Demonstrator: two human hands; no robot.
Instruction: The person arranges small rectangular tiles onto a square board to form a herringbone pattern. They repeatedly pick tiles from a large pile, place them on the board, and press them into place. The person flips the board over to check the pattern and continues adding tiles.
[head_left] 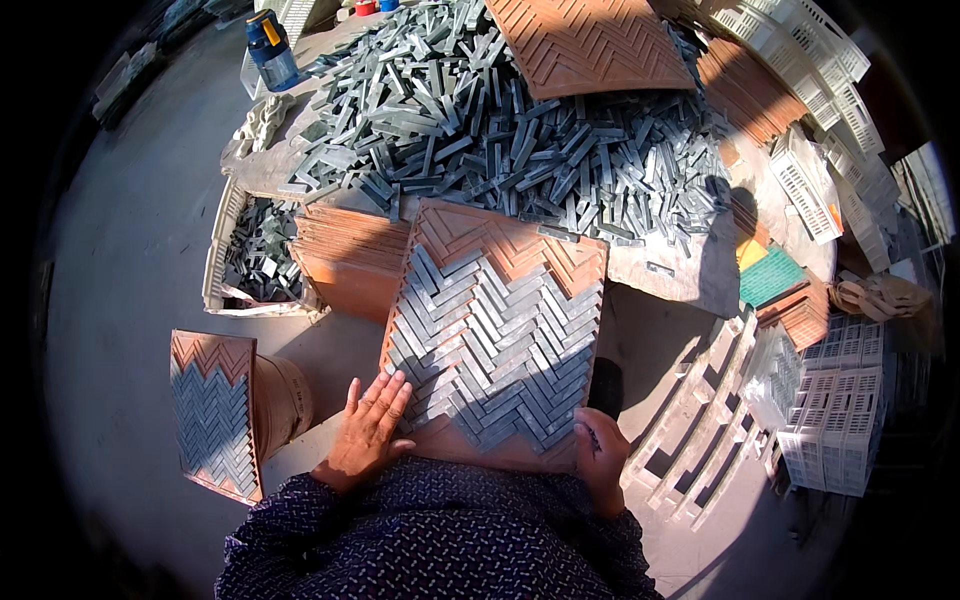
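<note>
An orange mould tray (440,222) with herringbone grooves lies in front of me, tilted slightly. Grey stone strips (500,340) fill most of its pattern; orange grooves show bare along the top. My left hand (368,425) rests flat at the tray's lower left edge, fingers spread and fingertips touching the strips. At the lower right edge my right hand (602,455) is curled closed, its thumb against the tray's side. A dark patch shows between that thumb and the fingers, but what it is cannot be made out.
A heap of loose stone strips (450,120) covers the table beyond. Another orange tray (600,45) lies on it. Stacked trays (350,250) and a white crate (222,250) stand left. A filled tray (212,420) leans lower left. A wooden pallet (690,420) lies right.
</note>
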